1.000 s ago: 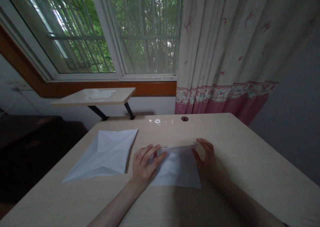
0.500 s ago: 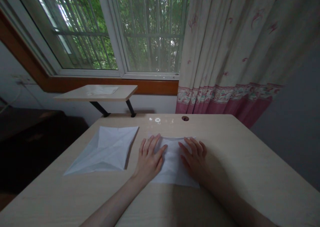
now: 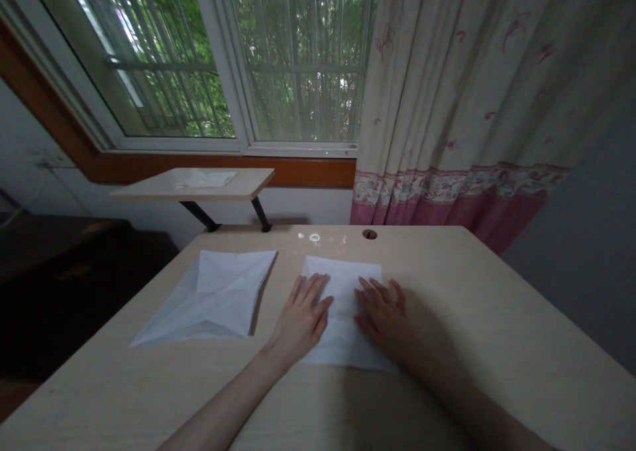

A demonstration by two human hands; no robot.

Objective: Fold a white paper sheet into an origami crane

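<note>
Sheet (image 3: 342, 312) flat on tabletop (image 3: 447, 292); left hand (image 3: 302, 315) and right hand (image 3: 385, 315) on its sides, fingers spread; creased paper (image 3: 218, 295) left, apart; shelf (image 3: 199, 185) beyond.

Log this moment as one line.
left hand: spread on white sheet | right hand: same sheet | creased second sheet: desk, left side

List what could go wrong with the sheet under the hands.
The flat sheet looks thin, so uneven pressure from the left hand and right hand might wrinkle it. Its far edge lies beyond the fingers, unheld, and could lift. The creased sheet lies near the left forearm, which might nudge it.
</note>
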